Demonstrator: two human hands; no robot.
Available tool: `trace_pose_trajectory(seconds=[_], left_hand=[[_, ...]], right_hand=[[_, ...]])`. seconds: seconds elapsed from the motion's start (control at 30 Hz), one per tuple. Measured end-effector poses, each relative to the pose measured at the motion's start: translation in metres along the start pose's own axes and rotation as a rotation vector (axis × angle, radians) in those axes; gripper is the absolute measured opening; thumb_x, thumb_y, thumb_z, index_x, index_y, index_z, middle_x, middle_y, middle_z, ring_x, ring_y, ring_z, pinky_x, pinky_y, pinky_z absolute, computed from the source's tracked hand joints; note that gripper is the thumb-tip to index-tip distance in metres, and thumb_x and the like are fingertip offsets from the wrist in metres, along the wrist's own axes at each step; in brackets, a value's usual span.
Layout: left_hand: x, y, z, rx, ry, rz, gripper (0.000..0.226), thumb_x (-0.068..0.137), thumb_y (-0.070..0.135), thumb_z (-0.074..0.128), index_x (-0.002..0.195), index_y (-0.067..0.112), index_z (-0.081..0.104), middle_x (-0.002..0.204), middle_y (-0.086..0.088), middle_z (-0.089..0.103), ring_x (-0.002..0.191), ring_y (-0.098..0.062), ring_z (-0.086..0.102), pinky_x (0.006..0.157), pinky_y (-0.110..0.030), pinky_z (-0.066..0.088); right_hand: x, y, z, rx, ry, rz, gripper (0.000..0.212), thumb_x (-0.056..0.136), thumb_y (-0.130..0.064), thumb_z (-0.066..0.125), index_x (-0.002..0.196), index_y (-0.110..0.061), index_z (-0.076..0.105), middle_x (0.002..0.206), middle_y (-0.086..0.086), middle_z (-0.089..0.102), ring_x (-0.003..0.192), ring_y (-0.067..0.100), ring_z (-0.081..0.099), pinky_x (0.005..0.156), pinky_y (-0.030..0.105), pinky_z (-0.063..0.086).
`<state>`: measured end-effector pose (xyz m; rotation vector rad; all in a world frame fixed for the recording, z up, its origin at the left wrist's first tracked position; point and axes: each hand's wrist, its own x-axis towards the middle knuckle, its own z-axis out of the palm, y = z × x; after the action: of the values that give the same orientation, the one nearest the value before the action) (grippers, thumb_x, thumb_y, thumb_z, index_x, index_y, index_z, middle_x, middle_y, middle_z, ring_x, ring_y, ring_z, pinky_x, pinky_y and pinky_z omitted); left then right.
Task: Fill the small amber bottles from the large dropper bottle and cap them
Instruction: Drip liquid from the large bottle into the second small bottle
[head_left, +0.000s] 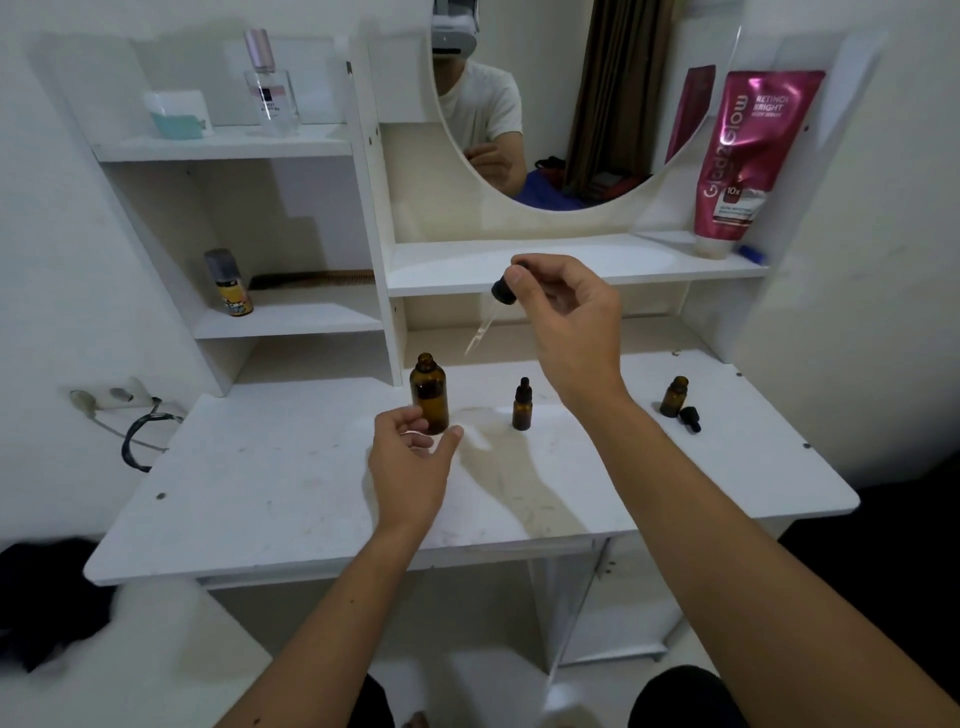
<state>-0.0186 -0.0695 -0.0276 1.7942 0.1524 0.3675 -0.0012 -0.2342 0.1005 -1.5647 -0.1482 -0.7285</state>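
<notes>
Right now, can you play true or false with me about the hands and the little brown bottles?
1. The right hand holds the dropper up in the air. True.
2. The large amber bottle has its cap on. False: its neck is open.
3. The middle small bottle is capped. True.
4. The small bottle on the right is capped. False: its black cap lies beside it.
5. The left hand grips the big bottle. False: it is open beside it.

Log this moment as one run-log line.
right hand: pinches dropper | left hand: open beside large bottle | large bottle: uncapped
</notes>
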Motion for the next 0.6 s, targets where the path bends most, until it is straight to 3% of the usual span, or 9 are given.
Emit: trace_pose_trajectory(seconds=[0.17,0.4,0.6], left_hand=[[-0.029,0.013,0.035,-0.052,-0.139,0.059,0.041,0.085,0.025,0.085,0.117,0.021,0.059,0.101,0.008,0.066,0.083,-0.004,0.065,0.069,-0.011,0.053],[-0.053,0.027,0.098,-0.049,-0.412,0.175,0.028,0.090,0.022,0.081,0.114,0.023,0.066,0.101,0.010,0.070,0.089,-0.006,0.066,0.077,-0.019,0.057],[-0.044,0.032,0.145,0.052,-0.451,0.210,0.056,0.092,0.035,0.078,0.140,0.027,0.051,0.139,0.013,0.055,0.124,-0.008,0.055,0.104,-0.028,0.049]], right_hand=[[-0.008,0.002,-0.049,-0.037,0.074,-0.007,0.017,0.097,-0.012,0.075,0.113,-0.004,0.076,0.100,-0.001,0.078,0.093,0.000,0.075,0.088,0.016,0.056],[-0.006,0.013,-0.116,-0.145,0.193,0.027,0.015,0.098,-0.016,0.075,0.112,-0.011,0.078,0.099,-0.005,0.079,0.093,0.001,0.075,0.087,0.015,0.056],[0.001,0.033,-0.142,-0.235,0.232,0.076,0.018,0.098,-0.019,0.074,0.115,-0.011,0.078,0.099,-0.008,0.079,0.091,-0.002,0.074,0.086,0.012,0.055]])
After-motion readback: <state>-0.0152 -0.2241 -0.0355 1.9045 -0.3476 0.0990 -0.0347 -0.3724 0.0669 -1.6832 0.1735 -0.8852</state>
